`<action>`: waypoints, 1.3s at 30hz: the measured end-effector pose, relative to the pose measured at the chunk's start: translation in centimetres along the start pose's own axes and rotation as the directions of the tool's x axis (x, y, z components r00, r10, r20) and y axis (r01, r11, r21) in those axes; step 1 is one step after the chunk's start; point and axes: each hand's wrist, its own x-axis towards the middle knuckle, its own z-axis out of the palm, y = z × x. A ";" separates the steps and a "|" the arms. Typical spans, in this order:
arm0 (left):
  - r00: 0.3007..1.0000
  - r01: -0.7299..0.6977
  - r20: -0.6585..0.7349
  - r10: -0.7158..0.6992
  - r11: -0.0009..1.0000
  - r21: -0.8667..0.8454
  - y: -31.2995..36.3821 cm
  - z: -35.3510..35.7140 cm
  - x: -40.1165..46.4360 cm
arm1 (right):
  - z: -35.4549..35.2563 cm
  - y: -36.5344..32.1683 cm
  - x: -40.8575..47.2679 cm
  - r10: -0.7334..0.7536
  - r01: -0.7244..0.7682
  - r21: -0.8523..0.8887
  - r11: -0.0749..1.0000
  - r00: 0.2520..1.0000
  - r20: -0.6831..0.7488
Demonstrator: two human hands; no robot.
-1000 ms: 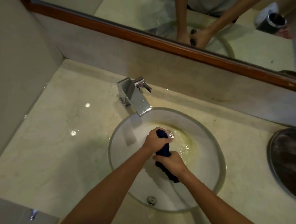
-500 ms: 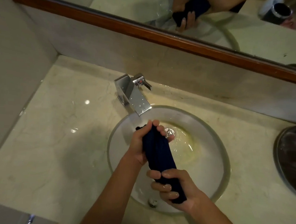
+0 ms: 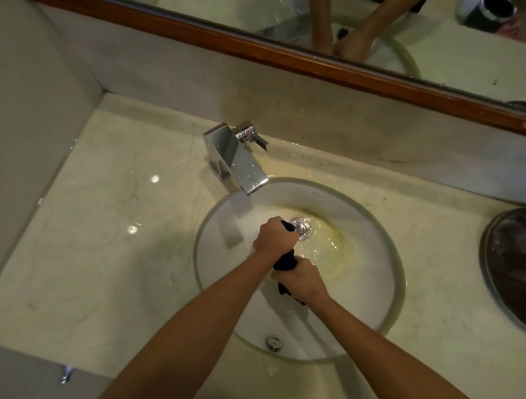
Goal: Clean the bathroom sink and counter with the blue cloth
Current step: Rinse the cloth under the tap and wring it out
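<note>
Over the round white sink both my hands hold the dark blue cloth, rolled into a tight twist. My left hand grips its far end close to the chrome drain. My right hand grips the near end, knuckles up, a scrap of cloth sticking out below it. Most of the cloth is hidden inside the two fists. A little yellowish water lies around the drain. The pale marble counter surrounds the basin.
A square chrome faucet stands at the sink's back left rim. A dark round metal lid or bowl lies at the right on the counter. A wood-framed mirror runs along the back wall. A side wall closes the left.
Half a second ago the cloth was stretched out longer between palm-up hands; now both fists have turned knuckles up and drawn close together, twisting it short.
</note>
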 end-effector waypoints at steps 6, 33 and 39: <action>0.806 0.213 0.533 0.256 0.716 -0.665 -0.1 -5.6 -3.7 | -4.4 0.9 -3.7 -0.019 -0.303 0.584 0.753 0.877 0.480; 0.650 0.248 0.433 0.625 0.365 -0.898 4.0 -4.7 -8.3 | -4.5 0.1 -9.3 -0.577 -0.319 0.847 0.425 0.626 0.525; 0.953 -0.130 0.159 0.257 0.824 -0.551 3.7 -2.5 -3.4 | -4.6 -2.1 -5.1 0.005 -0.137 0.537 0.832 0.971 0.240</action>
